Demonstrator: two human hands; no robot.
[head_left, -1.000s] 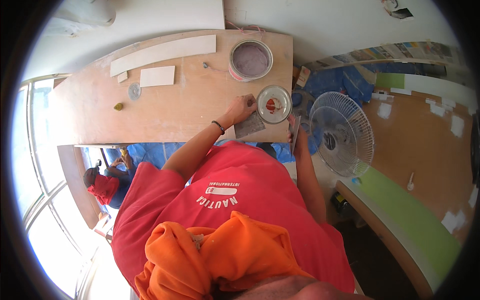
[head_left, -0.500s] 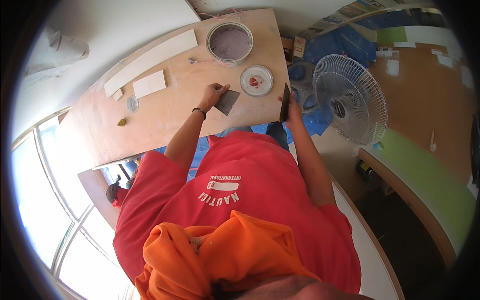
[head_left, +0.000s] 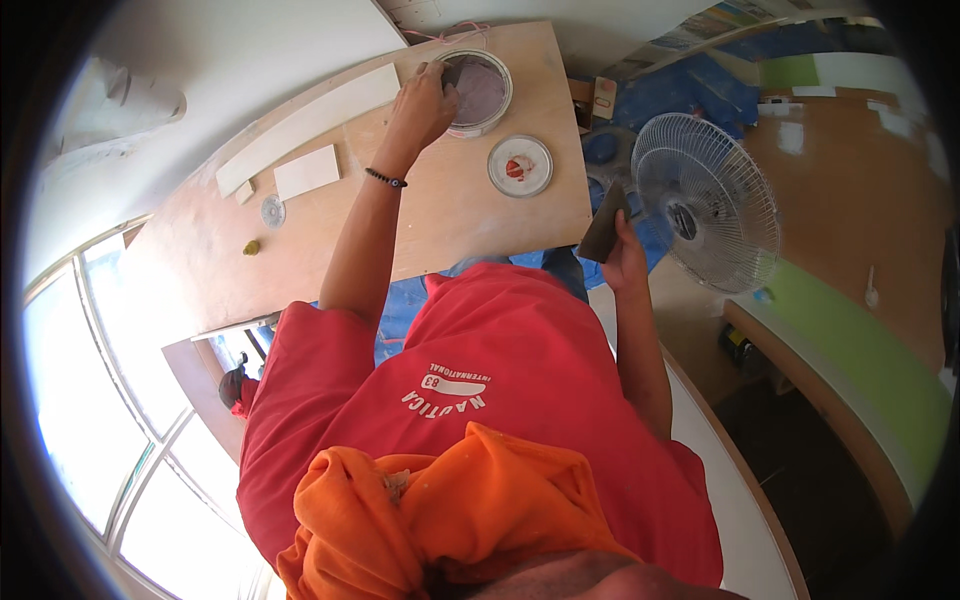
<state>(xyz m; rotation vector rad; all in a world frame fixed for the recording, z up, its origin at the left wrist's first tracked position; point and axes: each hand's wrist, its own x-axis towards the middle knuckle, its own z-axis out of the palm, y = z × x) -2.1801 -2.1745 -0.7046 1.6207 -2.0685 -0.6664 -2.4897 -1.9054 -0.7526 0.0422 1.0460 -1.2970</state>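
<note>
My left hand (head_left: 424, 106) reaches to the left rim of a round tub (head_left: 482, 90) of greyish-purple putty at the far side of the wooden table. It grips a dark putty knife (head_left: 454, 72), whose blade dips into the tub; the hand hides part of it. Off the table's right edge, my right hand (head_left: 625, 258) holds a second flat dark putty knife (head_left: 603, 225), its blade tilted upward. Between the hands, a round lid (head_left: 520, 166) with a red-orange smear lies on the table, just in front of the tub.
On the table (head_left: 450, 225) lie a long pale curved strip (head_left: 310, 125), a short pale board (head_left: 307, 173), a clear disc (head_left: 272, 210) and a small yellowish piece (head_left: 251, 247). A standing fan (head_left: 700, 200) is close to my right hand. Blue sheeting (head_left: 690, 85) covers floor beyond.
My left hand has moved forward with its putty knife, from the table's middle to the tub. My right hand has shifted slightly rightward and nearer, turning its blade.
</note>
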